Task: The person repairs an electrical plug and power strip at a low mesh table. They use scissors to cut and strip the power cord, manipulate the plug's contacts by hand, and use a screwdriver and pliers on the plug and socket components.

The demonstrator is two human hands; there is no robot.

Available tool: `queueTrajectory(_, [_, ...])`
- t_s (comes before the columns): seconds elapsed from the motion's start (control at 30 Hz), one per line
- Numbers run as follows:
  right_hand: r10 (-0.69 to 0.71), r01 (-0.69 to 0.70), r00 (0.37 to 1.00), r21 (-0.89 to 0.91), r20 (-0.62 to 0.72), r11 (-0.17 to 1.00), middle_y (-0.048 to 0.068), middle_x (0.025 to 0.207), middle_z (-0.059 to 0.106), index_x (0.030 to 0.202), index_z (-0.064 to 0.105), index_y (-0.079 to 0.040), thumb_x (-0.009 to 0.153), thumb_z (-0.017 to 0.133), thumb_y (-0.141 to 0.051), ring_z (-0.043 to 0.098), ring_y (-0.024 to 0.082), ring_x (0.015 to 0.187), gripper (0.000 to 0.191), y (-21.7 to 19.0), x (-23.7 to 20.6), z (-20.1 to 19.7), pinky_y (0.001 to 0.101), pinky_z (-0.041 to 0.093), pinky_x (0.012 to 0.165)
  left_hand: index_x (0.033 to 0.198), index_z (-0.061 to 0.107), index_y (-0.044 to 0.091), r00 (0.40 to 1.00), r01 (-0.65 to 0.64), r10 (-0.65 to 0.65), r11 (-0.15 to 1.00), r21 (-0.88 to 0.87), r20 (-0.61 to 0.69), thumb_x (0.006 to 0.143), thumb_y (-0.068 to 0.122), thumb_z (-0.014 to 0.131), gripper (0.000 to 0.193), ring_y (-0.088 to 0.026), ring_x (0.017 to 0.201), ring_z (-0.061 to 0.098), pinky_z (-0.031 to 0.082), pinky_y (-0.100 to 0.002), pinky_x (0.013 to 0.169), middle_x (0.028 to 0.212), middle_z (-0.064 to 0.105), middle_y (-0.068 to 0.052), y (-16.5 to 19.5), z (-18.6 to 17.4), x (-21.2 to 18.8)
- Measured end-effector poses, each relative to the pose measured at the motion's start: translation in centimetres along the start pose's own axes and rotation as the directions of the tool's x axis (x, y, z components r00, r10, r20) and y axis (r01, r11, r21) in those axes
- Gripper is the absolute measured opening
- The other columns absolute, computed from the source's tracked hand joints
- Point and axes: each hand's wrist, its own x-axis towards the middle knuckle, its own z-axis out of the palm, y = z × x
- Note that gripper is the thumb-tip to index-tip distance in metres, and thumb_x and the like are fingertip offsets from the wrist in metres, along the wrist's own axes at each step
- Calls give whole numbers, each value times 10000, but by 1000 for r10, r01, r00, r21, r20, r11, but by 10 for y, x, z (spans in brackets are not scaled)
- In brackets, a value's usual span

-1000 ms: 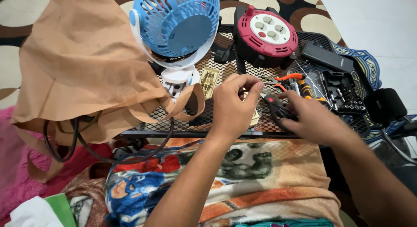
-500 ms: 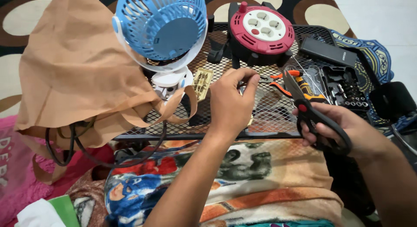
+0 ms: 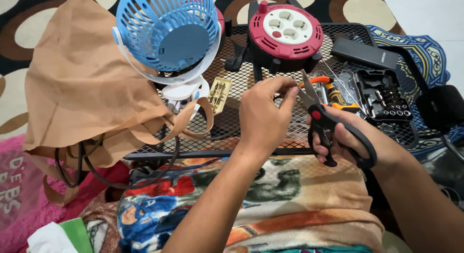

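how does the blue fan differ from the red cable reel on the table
The fan is blue with a slatted round cage on a white base; the cable reel is red with a white socket face and black frame. The fan stands tilted on its base beside the brown bag; the reel lies flat, sockets up. The fan sits left of the left hand, the reel beyond it. Both are round and rest on the mesh table.

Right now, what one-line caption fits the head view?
Left hand pinches a thin wire beside scissors held in the right hand, over a mesh table with a blue fan.
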Motion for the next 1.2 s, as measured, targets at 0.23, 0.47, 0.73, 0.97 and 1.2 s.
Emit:
queueTrajectory(0.23, [-2,2,1000,11,1,1000,84,913,582,1313,499,22,961,640,-485,570,170,788,633,1,3,-1,328,517,674,977,749,74,999,-46,46,998,53,7,906,131,707,100,-288,872,728,546,-383,771,932,740,-94,1,-4,0])
queueTrajectory(0.47, [77,-78,991,1,-105,997,83,885,589,1314,507,2,957,627,-219,578,162,755,437,-1,8,-2,324,527,633,970,745,88,992,-123,119,978,170,34,913,137,703,86,-298,941,679,525,-418,788,925,714,-77,3,-6,-1])
queueTrajectory(0.73, [77,-79,992,-13,-103,997,70,822,593,1316,520,-2,937,644,-197,590,158,700,444,-1,8,-2,309,523,603,963,740,72,991,-132,123,971,202,55,919,137,699,88,-293,951,674,523,-421,794,918,707,-76,3,-4,-2])
queueTrajectory(0.97, [91,-96,987,-33,-129,995,64,750,590,1279,541,-12,906,640,-113,599,158,632,399,-1,14,5,311,522,537,973,737,76,985,-172,161,963,209,69,913,114,695,82,-294,938,657,517,-423,783,911,687,-70,1,-5,-3])
queueTrajectory(1.2, [55,-72,993,-158,-108,985,61,665,577,1146,553,22,846,612,14,593,153,558,306,-9,22,10,315,523,487,961,714,86,972,-235,222,923,303,78,907,81,684,62,-290,934,634,509,-419,756,900,642,-60,4,-7,-1])
